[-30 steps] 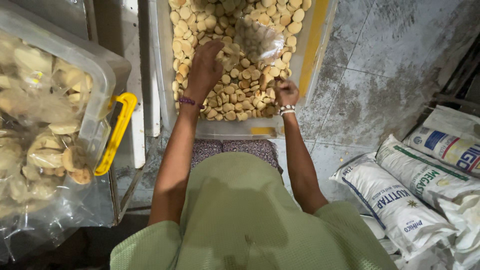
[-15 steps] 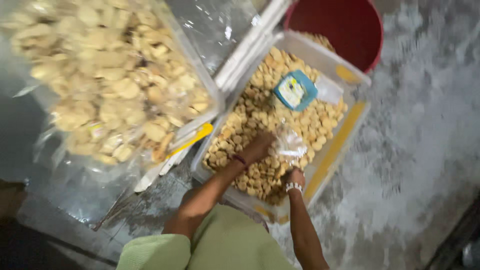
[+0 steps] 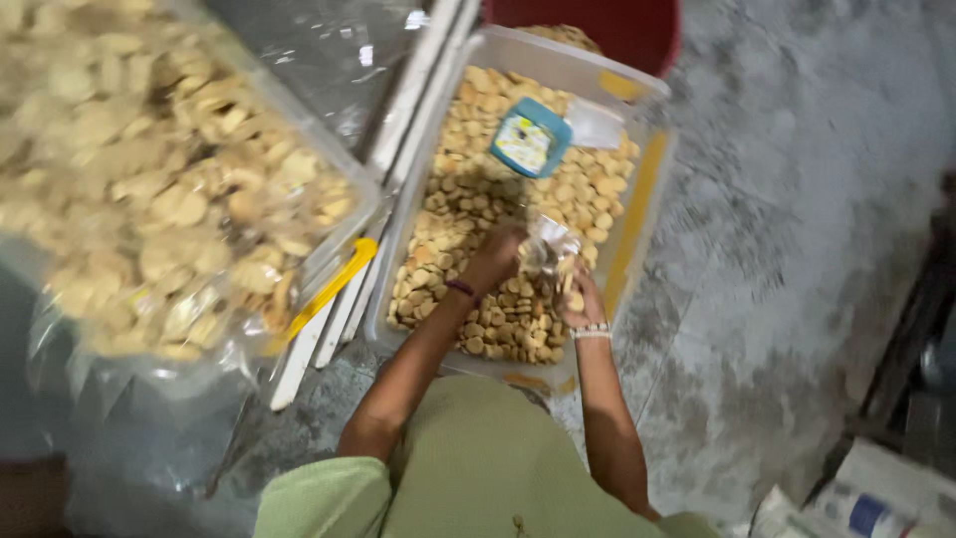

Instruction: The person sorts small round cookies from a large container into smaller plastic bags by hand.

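The person is working over a clear plastic bin that is lying on the floor and holding a deep layer of small round biscuits. The right hand is pinching a small clear bag by its mouth, fingers closed on the plastic, just above the biscuits. The left hand is reaching to the bag's opening with fingers bunched; whether they are gripping biscuits cannot be told, as the frame is blurring there.

Filling such a bag is likely going best when the mouth is being held wide and low over the bin, so that anything slipping out is falling back among the rest.

A blue square lid or small box is resting on the biscuits near the far end. Behind the bin, a red bucket is standing. To the left, a second clear bin with a yellow latch is holding larger pale pieces wrapped in plastic film.
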